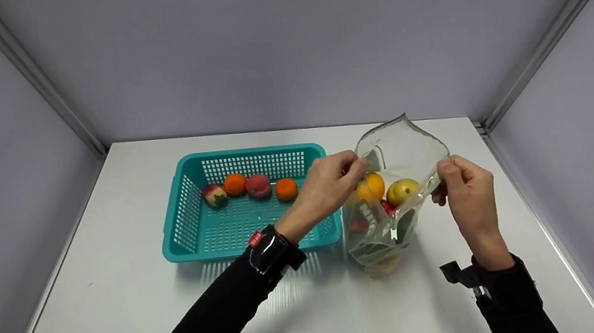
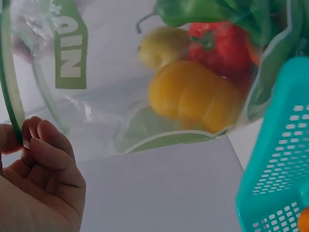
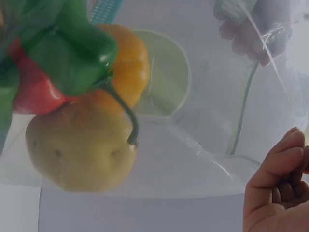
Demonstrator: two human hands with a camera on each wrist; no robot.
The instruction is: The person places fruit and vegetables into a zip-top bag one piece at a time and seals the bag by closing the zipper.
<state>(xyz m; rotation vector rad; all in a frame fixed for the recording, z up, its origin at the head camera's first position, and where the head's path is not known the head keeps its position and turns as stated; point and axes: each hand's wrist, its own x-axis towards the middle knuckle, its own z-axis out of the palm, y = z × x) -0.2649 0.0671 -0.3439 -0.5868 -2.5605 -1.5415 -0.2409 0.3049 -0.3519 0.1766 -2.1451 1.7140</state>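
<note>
A clear plastic bag [image 1: 402, 141] with green print stands upright on the table, its mouth spread apart. My left hand [image 1: 326, 185] pinches the left side of the rim; in the left wrist view, fingertips and thumb of that hand [image 2: 43, 174] meet on the green edge. On the opposite side, my right hand [image 1: 468, 192] pinches the rim between thumb and curled fingers. Inside the bag lie a yellowish potato-like piece [image 3: 82, 150], an orange pumpkin [image 2: 193, 96], a red pepper [image 2: 222, 48] and a green pepper [image 3: 72, 58]. The bag's lower contents are partly hidden behind the print.
Left of the bag, close beside it, a turquoise perforated basket [image 1: 253, 250] sits on the white table [image 1: 95, 298]. It holds a peach [image 1: 259, 186], two orange fruits [image 1: 235, 184] and a red-and-cream fruit [image 1: 214, 196]. Grey panels [image 1: 263, 54] enclose the table's back and sides.
</note>
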